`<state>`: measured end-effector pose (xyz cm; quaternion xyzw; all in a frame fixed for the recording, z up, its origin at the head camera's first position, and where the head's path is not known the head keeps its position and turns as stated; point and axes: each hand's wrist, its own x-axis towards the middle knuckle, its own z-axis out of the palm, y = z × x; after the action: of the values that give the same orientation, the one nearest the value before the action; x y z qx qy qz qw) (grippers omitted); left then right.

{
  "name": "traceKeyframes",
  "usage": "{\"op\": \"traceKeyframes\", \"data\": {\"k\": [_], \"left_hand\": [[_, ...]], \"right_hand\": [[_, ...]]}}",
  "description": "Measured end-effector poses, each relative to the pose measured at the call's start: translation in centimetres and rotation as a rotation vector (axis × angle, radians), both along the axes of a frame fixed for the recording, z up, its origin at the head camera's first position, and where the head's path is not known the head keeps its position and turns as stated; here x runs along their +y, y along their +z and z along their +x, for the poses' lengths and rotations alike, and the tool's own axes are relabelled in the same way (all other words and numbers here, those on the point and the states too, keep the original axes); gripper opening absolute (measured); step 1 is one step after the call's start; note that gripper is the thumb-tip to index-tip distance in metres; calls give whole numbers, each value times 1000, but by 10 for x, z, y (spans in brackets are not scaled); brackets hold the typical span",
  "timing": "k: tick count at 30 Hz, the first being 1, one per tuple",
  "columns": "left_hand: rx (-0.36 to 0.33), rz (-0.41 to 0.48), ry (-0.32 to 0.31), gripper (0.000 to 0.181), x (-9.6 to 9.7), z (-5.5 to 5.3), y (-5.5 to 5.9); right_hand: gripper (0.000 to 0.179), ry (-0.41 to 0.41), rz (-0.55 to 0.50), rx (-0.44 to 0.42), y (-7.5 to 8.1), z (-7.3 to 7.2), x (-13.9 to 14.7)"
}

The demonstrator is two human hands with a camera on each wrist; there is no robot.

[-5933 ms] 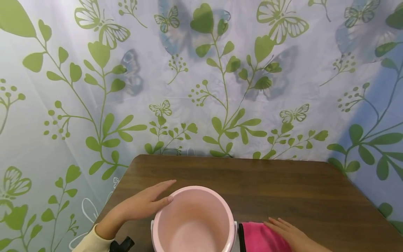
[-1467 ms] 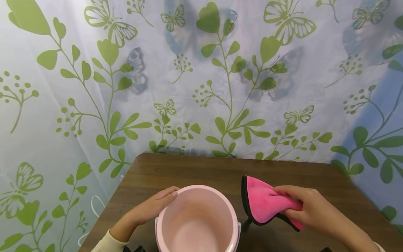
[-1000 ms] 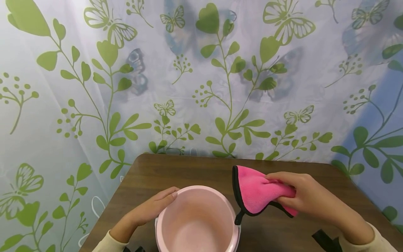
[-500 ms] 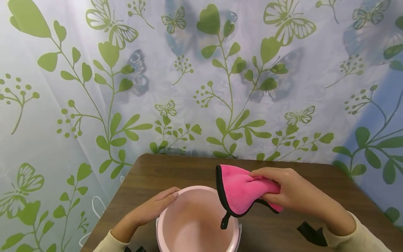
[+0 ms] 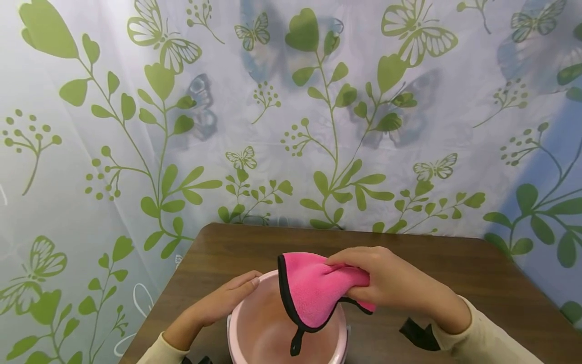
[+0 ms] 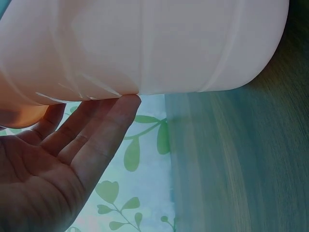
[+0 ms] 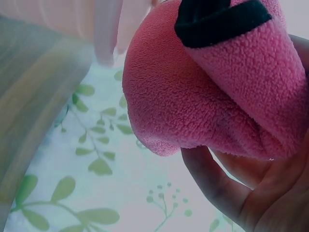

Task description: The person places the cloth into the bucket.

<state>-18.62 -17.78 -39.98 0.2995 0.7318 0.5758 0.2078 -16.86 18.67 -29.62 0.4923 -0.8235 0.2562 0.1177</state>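
A pink fleecy cloth (image 5: 309,288) with black edging and a small black loop hangs over the pink bucket (image 5: 343,328). My right hand (image 5: 395,280) pinches the cloth between thumb and fingers, and its folds bunch up in the right wrist view (image 7: 212,96). On the bucket's left side, my left hand (image 5: 223,301) rests with its thumb at the rim. In the left wrist view the nearly straight fingers (image 6: 104,135) of that hand touch the outer wall. The cloth hides the back right part of the rim and some of the inside.
The bucket stands at the near side of a brown wooden table (image 5: 409,253). Behind and around the table hangs a pale curtain (image 5: 282,172) printed with green leaves and butterflies. A black strap (image 5: 418,333) dangles by the right sleeve.
Earlier the cloth lay right of the bucket under my right hand. That hand has lifted it and carried it left over the bucket. My left hand has settled at the rim.
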Motion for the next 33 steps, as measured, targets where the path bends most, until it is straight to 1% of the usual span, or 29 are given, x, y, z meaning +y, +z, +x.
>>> {"op": "traceKeyframes", "data": {"k": [6, 11, 14, 18, 21, 26, 33], "left_hand": [[7, -3, 12, 35, 0, 0, -1], [52, -23, 26, 35, -2, -1, -3], [75, -31, 24, 35, -2, -2, -4], [84, -19, 4, 34, -3, -3, -4], [82, -12, -8, 33, -2, -4, -4], [57, -19, 5, 33, 0, -5, -3], [37, -9, 11, 35, -1, -3, -4]], "right_hand": [[46, 27, 52, -17, -3, 0, -17], [42, 56, 81, -15, -7, -1, -32], [41, 50, 100, -3, -10, -1, -38], [42, 34, 141, 10, -13, 0, -43], [44, 31, 163, 37, -16, 0, -46], [47, 46, 181, 100, -18, 2, -53], [47, 53, 243, 102, -22, 5, -62]]}}
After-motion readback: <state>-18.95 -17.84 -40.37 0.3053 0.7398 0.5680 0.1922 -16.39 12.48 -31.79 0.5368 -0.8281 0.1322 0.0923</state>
